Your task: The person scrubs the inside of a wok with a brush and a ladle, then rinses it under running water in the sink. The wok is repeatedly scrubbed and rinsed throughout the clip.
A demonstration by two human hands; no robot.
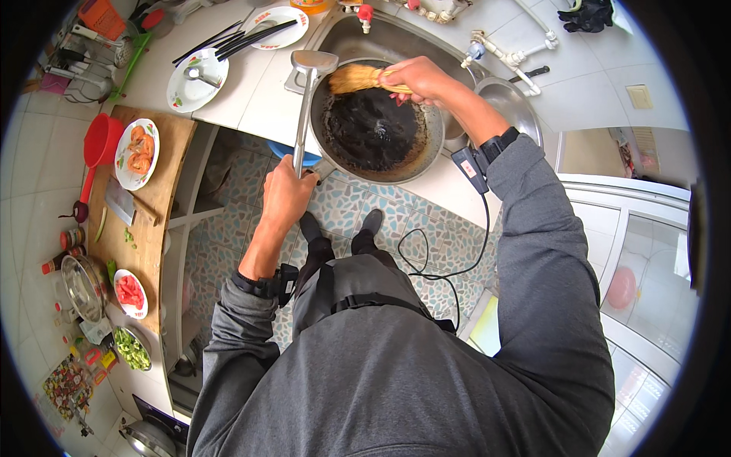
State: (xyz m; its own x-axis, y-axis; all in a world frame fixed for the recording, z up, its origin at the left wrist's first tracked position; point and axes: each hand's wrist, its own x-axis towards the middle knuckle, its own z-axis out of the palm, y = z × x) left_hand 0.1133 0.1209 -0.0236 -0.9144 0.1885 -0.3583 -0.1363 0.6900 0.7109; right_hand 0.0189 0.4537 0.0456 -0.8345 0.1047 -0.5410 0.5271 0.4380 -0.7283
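My right hand grips the bound handle of a straw pot brush, whose bristles lie at the upper left inside a wok. Dark liquid covers much of the wok's bottom. At the wok's lower left, my left hand is closed around the long handle of a metal wok spatula and lies at the wok's handle; whether it grips that handle too is partly hidden. The spatula stands with its blade at the top, beside the wok's left rim. The wok rests over the edge of a steel sink.
Behind the wok are a red-handled tap and a metal basin. Plates and black chopsticks lie on the left counter. A wooden board holds a cleaver and a shrimp plate. A black cable hangs from my right wrist.
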